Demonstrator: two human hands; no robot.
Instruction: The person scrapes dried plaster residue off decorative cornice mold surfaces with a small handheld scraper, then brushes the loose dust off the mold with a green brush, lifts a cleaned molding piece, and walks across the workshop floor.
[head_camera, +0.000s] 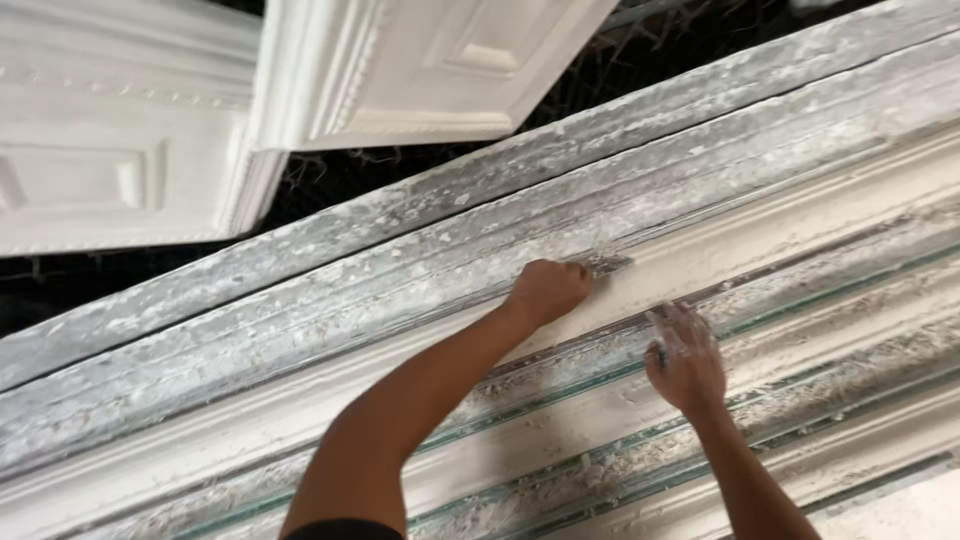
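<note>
- The scraper (607, 264) is mostly hidden in the fist; only a grey tip shows, hard to make out.
- A long plaster-caked mould (300, 300) runs across, wet white plaster (780, 225) in its channel; white panels (110, 150) lie beyond.
- Left hand (548, 290) is clenched tight on the scraper, pressed into the plaster.
- Right hand (685, 360) is spread flat, plaster-smeared fingers (672, 325) resting on the mould, holding nothing.

Even, soft daylight, faint shadows, slight blur throughout.
</note>
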